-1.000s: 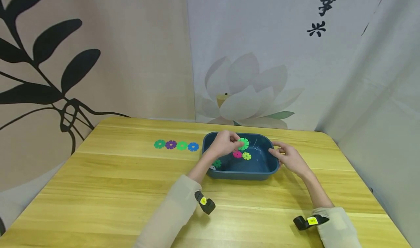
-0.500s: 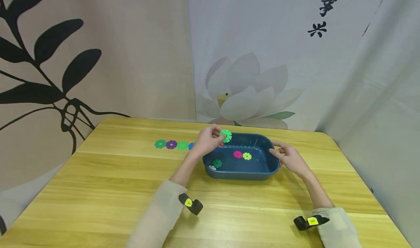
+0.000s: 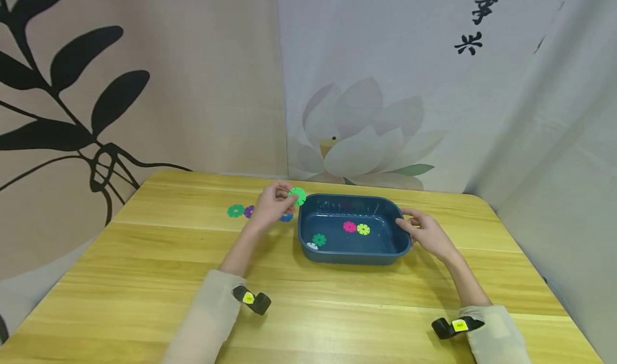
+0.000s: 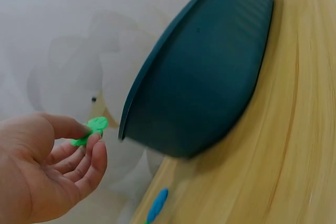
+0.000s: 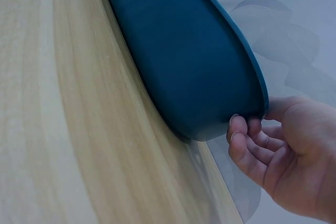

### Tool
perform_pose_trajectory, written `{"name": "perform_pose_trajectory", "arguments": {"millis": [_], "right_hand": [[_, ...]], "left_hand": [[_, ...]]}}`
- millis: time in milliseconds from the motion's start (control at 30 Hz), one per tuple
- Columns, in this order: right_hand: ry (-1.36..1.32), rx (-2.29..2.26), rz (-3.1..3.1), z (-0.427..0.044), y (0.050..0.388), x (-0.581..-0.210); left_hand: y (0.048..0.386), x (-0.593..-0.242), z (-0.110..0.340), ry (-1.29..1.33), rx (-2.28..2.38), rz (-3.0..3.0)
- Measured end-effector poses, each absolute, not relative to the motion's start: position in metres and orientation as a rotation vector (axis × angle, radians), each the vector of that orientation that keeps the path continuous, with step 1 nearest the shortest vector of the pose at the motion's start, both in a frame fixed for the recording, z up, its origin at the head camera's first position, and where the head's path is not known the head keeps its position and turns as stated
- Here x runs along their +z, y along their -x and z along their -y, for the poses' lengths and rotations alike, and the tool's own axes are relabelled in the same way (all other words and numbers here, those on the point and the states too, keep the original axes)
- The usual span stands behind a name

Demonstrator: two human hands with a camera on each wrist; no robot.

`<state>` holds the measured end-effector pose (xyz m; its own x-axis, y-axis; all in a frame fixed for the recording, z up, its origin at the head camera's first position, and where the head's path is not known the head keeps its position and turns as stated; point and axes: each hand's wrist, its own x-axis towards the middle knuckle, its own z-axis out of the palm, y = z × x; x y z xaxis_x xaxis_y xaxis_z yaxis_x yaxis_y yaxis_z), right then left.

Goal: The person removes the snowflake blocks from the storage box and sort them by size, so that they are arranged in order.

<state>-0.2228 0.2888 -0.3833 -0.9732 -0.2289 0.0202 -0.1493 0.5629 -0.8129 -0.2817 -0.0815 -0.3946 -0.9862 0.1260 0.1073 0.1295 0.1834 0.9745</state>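
Observation:
My left hand [image 3: 271, 205] pinches a bright green notched disc [image 3: 298, 196] between thumb and fingertips, just left of the dark blue bin [image 3: 354, 258]. The left wrist view shows the same green disc [image 4: 96, 126] edge-on, off the bin's rim. With thumb over the rim and fingers outside, my right hand [image 3: 429, 236] grips the bin's right end. Inside the bin lie a pink disc [image 3: 349, 227], a yellow disc [image 3: 363, 229], a dark green disc [image 3: 319, 240] and a white disc [image 3: 312, 245].
On the wooden table [image 3: 159, 267], left of the bin, a teal disc [image 3: 235, 211], a purple disc [image 3: 248, 211] and a blue disc [image 3: 286, 218] lie in a row, partly behind my left hand. A printed curtain [image 3: 217, 85] hangs behind the table's back edge.
My left hand has moved left with the bright green disc, out from over the bin to above the row of discs. The right hand and the bin have stayed in place.

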Motion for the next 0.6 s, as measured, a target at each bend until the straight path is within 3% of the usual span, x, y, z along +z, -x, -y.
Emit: {"name": "perform_pose_trajectory", "arguments": {"millis": [600], "right_hand": [[0.337,-1.378,-2.712,-0.290,0.223,-0.385]], "left_hand": [[0.281,-0.418,0.170,0.138,-1.830,2.512]]}}
